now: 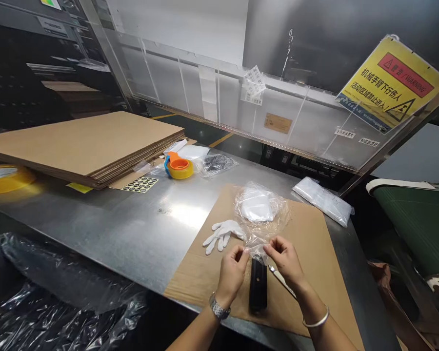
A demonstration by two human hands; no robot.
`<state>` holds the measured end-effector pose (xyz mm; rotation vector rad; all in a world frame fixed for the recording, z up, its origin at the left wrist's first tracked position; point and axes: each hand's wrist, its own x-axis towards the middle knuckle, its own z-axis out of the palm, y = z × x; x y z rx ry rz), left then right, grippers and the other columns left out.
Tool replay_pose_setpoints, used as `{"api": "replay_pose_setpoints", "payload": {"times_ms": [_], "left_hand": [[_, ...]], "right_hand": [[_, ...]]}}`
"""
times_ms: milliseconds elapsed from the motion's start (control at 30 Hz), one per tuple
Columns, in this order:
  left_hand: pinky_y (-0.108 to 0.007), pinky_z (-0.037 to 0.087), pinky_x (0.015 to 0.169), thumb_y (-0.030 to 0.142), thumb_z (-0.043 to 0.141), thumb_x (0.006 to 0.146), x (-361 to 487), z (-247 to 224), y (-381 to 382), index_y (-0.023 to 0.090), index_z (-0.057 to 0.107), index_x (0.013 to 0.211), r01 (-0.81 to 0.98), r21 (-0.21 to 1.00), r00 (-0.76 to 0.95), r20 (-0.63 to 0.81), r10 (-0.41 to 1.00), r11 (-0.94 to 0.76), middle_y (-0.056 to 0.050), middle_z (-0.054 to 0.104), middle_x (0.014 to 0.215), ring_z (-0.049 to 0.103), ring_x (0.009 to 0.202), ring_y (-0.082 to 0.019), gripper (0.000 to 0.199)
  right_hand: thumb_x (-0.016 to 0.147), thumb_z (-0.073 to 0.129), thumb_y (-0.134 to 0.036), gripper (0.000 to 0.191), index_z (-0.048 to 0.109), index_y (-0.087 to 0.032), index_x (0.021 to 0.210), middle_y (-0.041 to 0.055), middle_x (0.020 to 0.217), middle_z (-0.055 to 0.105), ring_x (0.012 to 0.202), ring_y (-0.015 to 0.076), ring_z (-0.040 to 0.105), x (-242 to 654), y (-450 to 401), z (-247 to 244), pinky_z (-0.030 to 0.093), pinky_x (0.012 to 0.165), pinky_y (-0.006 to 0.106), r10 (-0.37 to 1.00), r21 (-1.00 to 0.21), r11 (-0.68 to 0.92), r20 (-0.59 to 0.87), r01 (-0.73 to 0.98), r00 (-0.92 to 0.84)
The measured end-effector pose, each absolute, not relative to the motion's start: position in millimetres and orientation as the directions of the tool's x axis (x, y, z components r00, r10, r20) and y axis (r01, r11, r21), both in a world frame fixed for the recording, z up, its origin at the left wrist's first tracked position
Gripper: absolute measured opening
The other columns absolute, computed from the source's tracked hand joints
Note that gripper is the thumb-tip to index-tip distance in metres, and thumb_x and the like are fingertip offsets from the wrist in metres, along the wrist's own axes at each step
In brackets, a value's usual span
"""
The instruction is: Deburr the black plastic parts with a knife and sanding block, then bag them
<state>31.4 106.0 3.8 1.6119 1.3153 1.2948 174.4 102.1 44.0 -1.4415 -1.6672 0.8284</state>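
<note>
My left hand (235, 269), with a watch on its wrist, pinches the left side of a clear plastic bag (256, 243). My right hand (286, 258), with a bangle on the wrist, pinches the bag's right side. Between my hands a black rectangular object (258, 285) lies on the cardboard sheet (201, 275), its far end at the bag. A slim cutter-like tool (282, 281) lies partly behind my right forearm. A white glove (224, 235) rests left of the bag. Beyond my hands lies clear plastic holding white material (259, 204).
Stacked cardboard (84, 141) fills the left back of the metal table (131, 239). A tape dispenser (179, 166), a sticker sheet (141, 184) and a bagged dark item (217, 164) lie near it. Folded plastic bags (324, 201) sit at the right edge, beside a green conveyor (417, 219).
</note>
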Motion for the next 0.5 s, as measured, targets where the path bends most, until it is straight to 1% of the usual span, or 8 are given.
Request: {"api": "replay_pose_setpoints", "payload": {"times_ms": [100,133,167,233,267,333,400,500], "left_hand": [[-0.033,0.042,0.072,0.026,0.047,0.083,24,-1,97,0.015,0.059,0.092,0.438,0.833,-0.066,0.404,0.912,-0.337,-0.007,0.059,0.086,0.053,0.083,-0.020,0.018],[-0.035,0.040,0.077,0.024,0.049,0.081,21,-2,95,0.018,0.060,0.097,0.480,0.792,-0.042,0.450,0.892,-0.377,-0.008,0.059,0.091,0.052,0.089,-0.021,0.019],[-0.035,0.038,0.080,0.022,0.051,0.081,18,-3,93,0.021,0.062,0.097,0.513,0.748,0.000,0.490,0.872,-0.421,-0.007,0.060,0.092,0.051,0.090,-0.021,0.020],[-0.033,0.038,0.077,0.020,0.051,0.080,12,-5,93,0.024,0.065,0.089,0.564,0.666,0.088,0.539,0.838,-0.488,-0.003,0.061,0.079,0.053,0.081,-0.018,0.017],[-0.032,0.037,0.075,0.019,0.050,0.081,8,-7,94,0.024,0.066,0.086,0.592,0.632,0.109,0.552,0.827,-0.500,-0.002,0.060,0.074,0.053,0.075,-0.017,0.017],[-0.033,0.036,0.073,0.016,0.047,0.082,0,-12,95,0.021,0.065,0.086,0.657,0.582,0.097,0.565,0.819,-0.479,-0.004,0.060,0.072,0.052,0.074,-0.018,0.019],[-0.034,0.035,0.073,0.014,0.044,0.083,-7,-18,95,0.017,0.064,0.088,0.719,0.542,0.072,0.564,0.822,-0.435,-0.006,0.060,0.075,0.052,0.076,-0.020,0.021],[-0.033,0.034,0.069,0.014,0.044,0.084,-12,-27,87,0.017,0.063,0.088,0.778,0.479,0.119,0.523,0.844,-0.406,-0.006,0.059,0.073,0.050,0.073,-0.020,0.020]], "right_hand": [[0.082,0.051,-0.034,0.025,0.043,-0.018,0.064,-0.0049,0.059,0.040,0.055,0.0087,0.038,171,95,44,0.033,0.052,0.020,0.983,-0.830,0.183,0.151,0.528,-0.103],[0.080,0.053,-0.033,0.024,0.045,-0.018,0.063,-0.0044,0.059,0.042,0.056,0.0092,0.040,169,92,44,0.034,0.054,0.020,0.979,-0.817,0.199,0.149,0.541,-0.136],[0.080,0.054,-0.033,0.023,0.047,-0.018,0.063,-0.0038,0.060,0.044,0.058,0.0099,0.042,169,88,45,0.035,0.057,0.021,0.976,-0.804,0.213,0.144,0.555,-0.165],[0.080,0.054,-0.034,0.018,0.054,-0.019,0.069,-0.0019,0.066,0.052,0.064,0.0116,0.047,169,81,44,0.037,0.061,0.022,0.975,-0.780,0.214,0.135,0.588,-0.176],[0.081,0.052,-0.035,0.017,0.056,-0.019,0.075,-0.0005,0.070,0.055,0.066,0.0124,0.049,171,76,42,0.038,0.063,0.022,0.980,-0.767,0.195,0.131,0.611,-0.149],[0.085,0.045,-0.036,0.021,0.057,-0.019,0.088,0.0026,0.078,0.059,0.069,0.0141,0.053,174,64,33,0.038,0.064,0.024,0.992,-0.736,0.117,0.115,0.666,-0.048],[0.086,0.042,-0.039,0.025,0.056,-0.018,0.090,0.0036,0.072,0.059,0.064,0.0158,0.054,175,50,18,0.036,0.059,0.025,0.995,-0.694,0.015,0.080,0.720,0.057],[0.080,0.050,-0.040,0.022,0.056,-0.019,0.078,0.0007,0.054,0.053,0.051,0.0167,0.051,171,27,-9,0.030,0.051,0.025,0.990,-0.622,-0.102,0.009,0.776,0.138]]}}
